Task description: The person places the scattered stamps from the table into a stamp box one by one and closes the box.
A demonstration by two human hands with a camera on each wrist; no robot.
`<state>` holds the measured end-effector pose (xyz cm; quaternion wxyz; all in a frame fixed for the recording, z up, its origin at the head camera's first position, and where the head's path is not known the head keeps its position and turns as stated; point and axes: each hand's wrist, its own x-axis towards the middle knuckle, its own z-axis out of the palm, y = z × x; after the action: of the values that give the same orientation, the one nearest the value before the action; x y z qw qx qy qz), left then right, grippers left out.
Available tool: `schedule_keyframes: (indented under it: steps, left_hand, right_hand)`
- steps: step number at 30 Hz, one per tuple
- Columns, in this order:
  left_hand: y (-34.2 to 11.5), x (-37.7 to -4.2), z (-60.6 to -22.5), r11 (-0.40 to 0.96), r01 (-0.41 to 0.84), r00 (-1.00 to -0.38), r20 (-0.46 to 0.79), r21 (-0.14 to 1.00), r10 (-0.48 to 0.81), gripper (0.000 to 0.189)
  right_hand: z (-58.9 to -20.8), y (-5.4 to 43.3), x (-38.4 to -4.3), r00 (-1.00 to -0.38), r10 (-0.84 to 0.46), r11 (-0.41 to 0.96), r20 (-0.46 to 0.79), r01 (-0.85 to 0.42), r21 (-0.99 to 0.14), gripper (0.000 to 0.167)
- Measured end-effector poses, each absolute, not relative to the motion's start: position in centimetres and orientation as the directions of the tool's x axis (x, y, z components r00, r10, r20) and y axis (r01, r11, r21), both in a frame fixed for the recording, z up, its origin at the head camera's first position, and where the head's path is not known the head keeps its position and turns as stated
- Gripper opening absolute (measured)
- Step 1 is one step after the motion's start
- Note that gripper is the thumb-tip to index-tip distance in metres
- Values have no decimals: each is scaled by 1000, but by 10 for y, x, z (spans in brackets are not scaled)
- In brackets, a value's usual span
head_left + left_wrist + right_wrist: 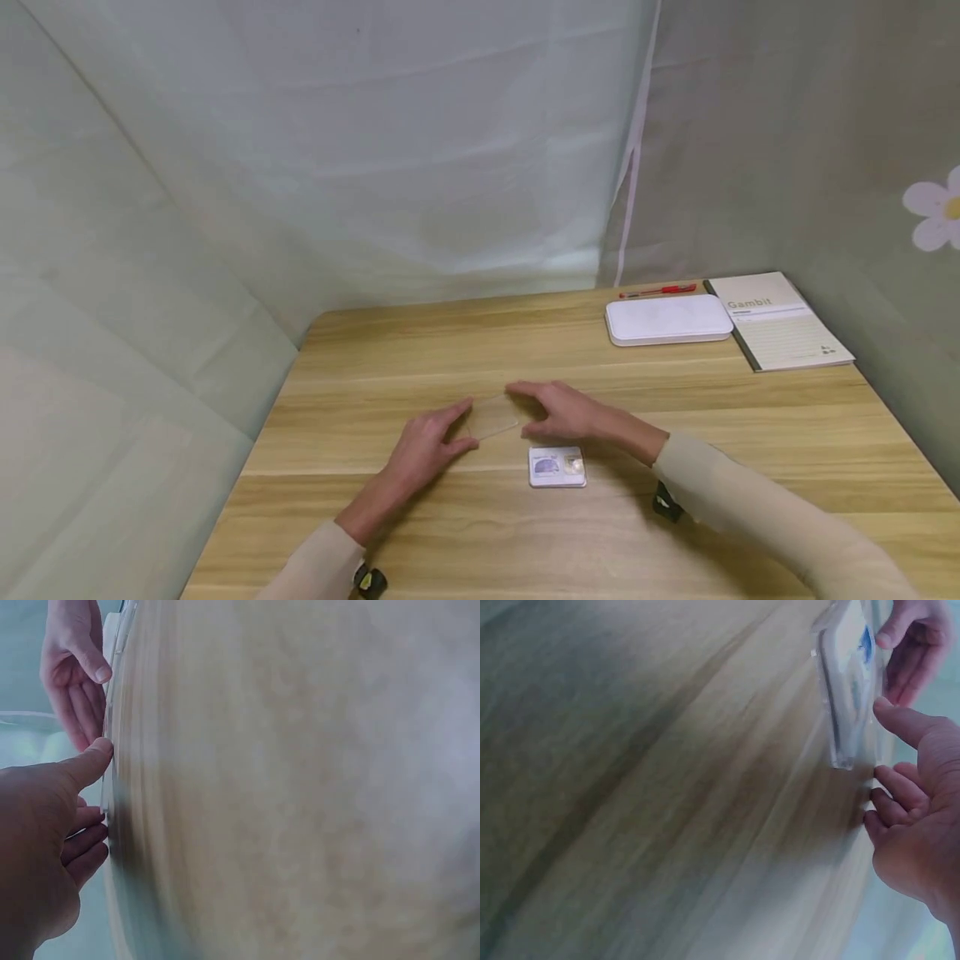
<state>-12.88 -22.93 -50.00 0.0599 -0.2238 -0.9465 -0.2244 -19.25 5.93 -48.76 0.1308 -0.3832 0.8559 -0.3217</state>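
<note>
A thin clear plastic plate [495, 418], hard to see against the wood, lies between the two hands. My left hand [423, 450] holds it at its left end, thumb at the near corner and index finger at the far corner. At its right end is my right hand [566, 412], thumb and index finger spread apart, with the fingertips close to its edges. Just nearer than the right hand lies a small card in a clear case [557, 467], white with a blue picture and a gold patch. The right wrist view shows this case [847, 682] edge-on.
At the back right of the wooden table [420, 533] are a white flat case [669, 320], a red pen [658, 291] and a notebook [780, 321] marked Gambit. Pale cloth [420, 167] hangs behind the table and along its sides.
</note>
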Motion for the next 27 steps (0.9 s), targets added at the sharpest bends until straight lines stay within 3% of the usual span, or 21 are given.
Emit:
schedule_keyframes:
  steps: [27]
  left_hand:
    - [-227,-134,-494,806,473,-881,210,355,424,60]
  right_hand:
    - [-491,45,-195,-708,-701,547,81,-608,-575,62]
